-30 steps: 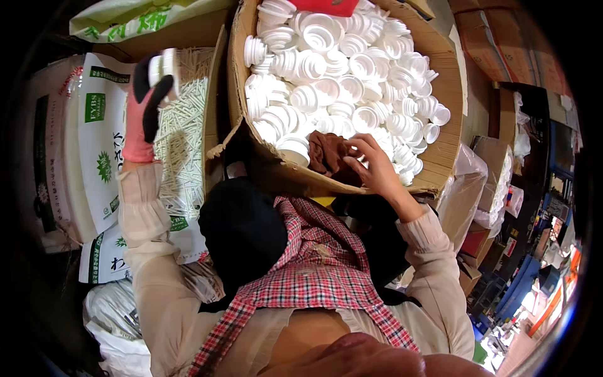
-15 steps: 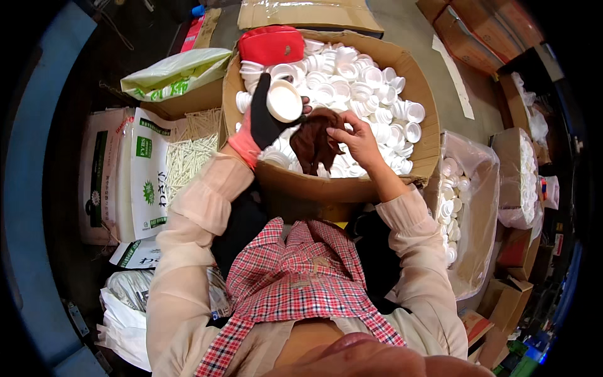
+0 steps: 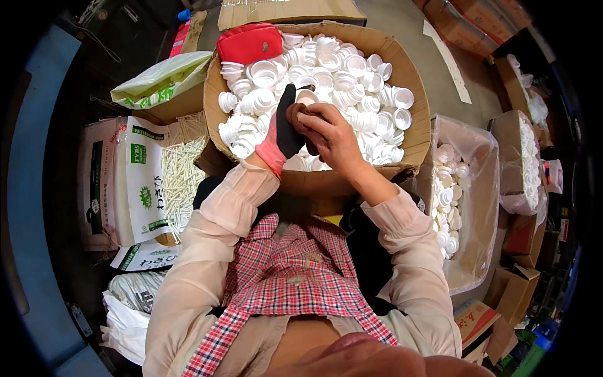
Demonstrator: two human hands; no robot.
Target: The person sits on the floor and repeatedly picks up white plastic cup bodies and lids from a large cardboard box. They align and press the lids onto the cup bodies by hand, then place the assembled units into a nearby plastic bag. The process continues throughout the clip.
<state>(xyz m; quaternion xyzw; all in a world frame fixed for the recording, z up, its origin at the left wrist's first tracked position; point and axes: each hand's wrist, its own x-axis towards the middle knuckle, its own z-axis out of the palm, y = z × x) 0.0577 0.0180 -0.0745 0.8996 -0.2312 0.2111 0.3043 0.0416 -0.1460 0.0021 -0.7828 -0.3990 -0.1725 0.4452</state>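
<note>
My left hand [image 3: 286,131], in a black glove with a coral cuff, is closed around a white round cap [image 3: 306,97] above a large cardboard box [image 3: 419,119]. My bare right hand [image 3: 338,139] pinches a bunched dark brown cloth [image 3: 294,117] and presses it against the cap. My fingers and the cloth cover most of that cap. Below both hands, the box holds a heap of white plastic caps [image 3: 367,103]. A red zip pouch [image 3: 250,43] lies on the heap at the box's far left corner.
To the left, a box lined with a printed white sack [image 3: 143,166] holds thin pale sticks [image 3: 182,179]. A green-and-white bag [image 3: 160,78] lies behind it. On the right stands a plastic-lined box [image 3: 471,245] of caps, with more cartons [image 3: 515,295] beyond.
My right hand has moved left and brought the cloth, now bunched up, onto the cap. My left hand has shifted slightly right and down, still holding the cap. The whole view has shifted a little.
</note>
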